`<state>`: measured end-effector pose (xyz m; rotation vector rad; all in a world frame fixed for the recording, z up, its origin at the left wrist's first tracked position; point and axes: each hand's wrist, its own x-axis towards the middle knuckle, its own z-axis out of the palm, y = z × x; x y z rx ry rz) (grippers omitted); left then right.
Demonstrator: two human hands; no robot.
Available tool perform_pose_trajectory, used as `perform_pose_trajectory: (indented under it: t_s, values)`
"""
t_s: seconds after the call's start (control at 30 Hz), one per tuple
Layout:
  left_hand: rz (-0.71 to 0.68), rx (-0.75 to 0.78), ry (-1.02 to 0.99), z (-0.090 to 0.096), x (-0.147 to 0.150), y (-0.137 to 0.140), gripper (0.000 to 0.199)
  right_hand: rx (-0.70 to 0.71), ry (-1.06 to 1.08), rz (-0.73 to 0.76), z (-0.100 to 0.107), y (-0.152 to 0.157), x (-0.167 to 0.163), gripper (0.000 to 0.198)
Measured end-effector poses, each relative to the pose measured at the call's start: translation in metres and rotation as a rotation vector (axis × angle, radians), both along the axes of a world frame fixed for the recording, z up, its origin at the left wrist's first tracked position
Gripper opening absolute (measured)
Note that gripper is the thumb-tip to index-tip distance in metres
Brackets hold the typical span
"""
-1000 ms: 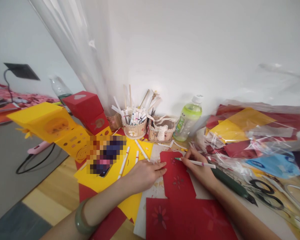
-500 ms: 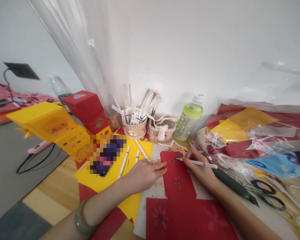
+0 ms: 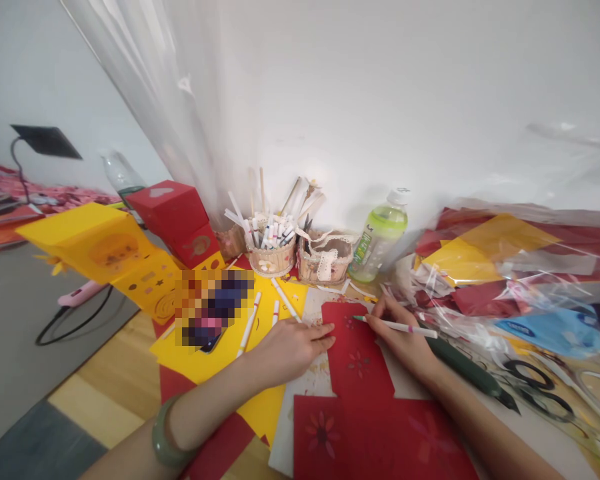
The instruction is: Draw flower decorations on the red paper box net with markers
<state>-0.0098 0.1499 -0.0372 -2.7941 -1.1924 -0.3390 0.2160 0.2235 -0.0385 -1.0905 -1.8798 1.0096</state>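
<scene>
Scissors [image 3: 535,381] and bottle [image 3: 379,237] flank right hand [image 3: 405,340] — pen [image 3: 395,325] gripped.

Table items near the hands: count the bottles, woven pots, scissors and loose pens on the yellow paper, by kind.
Green bottle: 1
Woven pots: 2
Scissors: 1
Loose pens on yellow paper: 3
Total: 7
</scene>
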Motion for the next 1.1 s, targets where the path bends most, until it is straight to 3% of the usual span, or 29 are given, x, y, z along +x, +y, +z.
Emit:
perform_pose_trajectory:
  t_s: [1.1]
  values:
    - [0.011, 0.026, 0.017, -0.0026, -0.0004, 0.0007, 0.033, 0.014, -0.024, 0.009, -0.0052, 0.0026, 0.0027, 0.022]
